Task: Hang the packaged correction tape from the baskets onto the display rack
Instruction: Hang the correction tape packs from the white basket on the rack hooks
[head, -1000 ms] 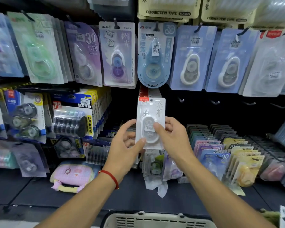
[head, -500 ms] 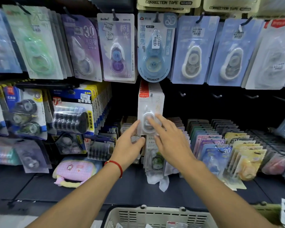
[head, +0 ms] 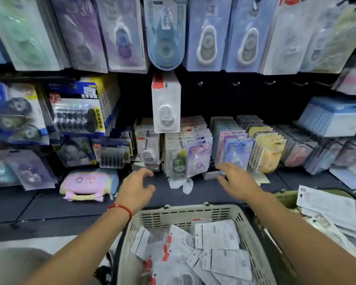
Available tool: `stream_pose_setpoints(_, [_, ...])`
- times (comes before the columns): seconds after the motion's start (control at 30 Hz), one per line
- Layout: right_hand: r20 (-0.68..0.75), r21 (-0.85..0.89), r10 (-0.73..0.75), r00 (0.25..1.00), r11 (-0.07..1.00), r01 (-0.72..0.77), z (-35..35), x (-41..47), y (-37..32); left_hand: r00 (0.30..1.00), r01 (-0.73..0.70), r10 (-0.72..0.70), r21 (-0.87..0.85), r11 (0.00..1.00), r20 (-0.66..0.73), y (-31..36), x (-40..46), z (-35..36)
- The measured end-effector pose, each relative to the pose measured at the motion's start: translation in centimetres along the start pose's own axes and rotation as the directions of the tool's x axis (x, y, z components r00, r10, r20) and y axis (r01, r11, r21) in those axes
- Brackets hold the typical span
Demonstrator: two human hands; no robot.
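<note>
The left hand [head: 136, 187], with a red cord at its wrist, is hovering palm down with its fingers loosely spread and slightly bent, holding nothing and touching nothing. The right hand [head: 237, 183] is hovering the same way to the right of it, fingers relaxed and apart, also gripping nothing; its fingertips are lying in front of the standing packs in this view, and whether they are touching one cannot be told. Both hands are hanging over the dark shelf [head: 201, 192] just beyond the far rim of the pale basket [head: 185, 212].

The basket is sitting nearest the camera between the two forearms, and it is holding a loose heap of white packaged correction tape [head: 216, 235], lying flat at mixed angles with their printed backs mostly up. A second, green basket [head: 286, 196] is showing at the right, with more white packs piled over it.

Farther back, above and between the hands, one white correction tape pack [head: 166, 103] is hanging on the display rack [head: 234, 95], its long axis vertical, red header at the top and the clear blister facing the camera. To its right, bare hooks [head: 235, 83] are sticking out of the rack in a row.
</note>
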State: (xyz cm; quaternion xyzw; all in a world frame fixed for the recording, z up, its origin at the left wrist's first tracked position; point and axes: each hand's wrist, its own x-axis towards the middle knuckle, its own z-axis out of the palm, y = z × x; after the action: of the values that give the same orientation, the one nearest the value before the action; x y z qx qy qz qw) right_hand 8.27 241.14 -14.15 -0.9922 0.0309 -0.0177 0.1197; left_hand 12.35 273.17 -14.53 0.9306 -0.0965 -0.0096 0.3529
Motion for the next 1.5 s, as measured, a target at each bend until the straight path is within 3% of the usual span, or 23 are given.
stream_pose_setpoints(0.13, [0.367, -0.284, 0.177, 0.913, 0.956, -0.072, 3.4, -5.5, 4.9, 0.987, 0.110, -0.142, 0.320, 0.941, 0.078, -5.8, -5.3, 4.9])
stream_pose_setpoints(0.2, [0.459, -0.290, 0.249, 0.853, 0.949, -0.121, 4.6, -8.2, 6.3, 0.965, 0.167, -0.238, 0.439, 0.883, 0.112, -8.1, -7.3, 6.5])
stream_pose_setpoints(0.3, [0.472, -0.285, 0.312, 0.825, 0.939, -0.193, 6.4, -11.5, 7.8, 0.893, 0.360, -0.433, 0.381, 0.852, 0.123, -9.0, -8.3, 8.2])
stream_pose_setpoints(0.43, [0.405, -0.314, 0.313, 0.859, 0.930, -0.191, 8.7, -13.1, 9.3, 0.809, 0.574, -0.586, 0.159, 0.804, 0.042, -8.5, -8.4, 10.0])
stream_pose_setpoints(0.57, [0.395, -0.312, 0.275, 0.876, 0.937, -0.154, 10.8, -10.9, 11.2, 0.853, 0.520, -0.518, 0.198, 0.831, -0.063, -9.9, -8.9, 10.6])
stream_pose_setpoints(0.7, [0.377, -0.239, 0.138, 0.916, 0.970, -0.047, 13.3, -9.6, 14.3, 0.919, 0.381, -0.394, 0.310, 0.871, -0.024, -10.5, -9.9, 11.5])
stream_pose_setpoints(0.9, [0.267, -0.077, -0.067, 0.961, 0.993, 0.091, 14.0, -10.4, 18.2, 0.930, 0.359, -0.366, 0.277, 0.891, -0.030, -8.4, -9.6, 12.8])
stream_pose_setpoints(1.1, [0.295, -0.001, -0.138, 0.945, 0.989, 0.145, 12.6, -9.8, 21.9, 0.914, 0.405, -0.388, 0.262, 0.876, -0.117, -5.1, -9.5, 15.3])
stream_pose_setpoints(1.27, [0.317, -0.026, -0.201, 0.927, 0.975, 0.220, 11.4, -9.3, 25.2, 0.903, 0.427, -0.408, 0.172, 0.888, -0.136, -3.4, -10.4, 17.1])
stream_pose_setpoints(1.5, [0.455, -0.133, -0.120, 0.882, 0.971, 0.200, 8.9, -9.5, 30.2, 0.894, 0.441, -0.443, -0.052, 0.896, -0.070, 0.0, -11.5, 20.0])
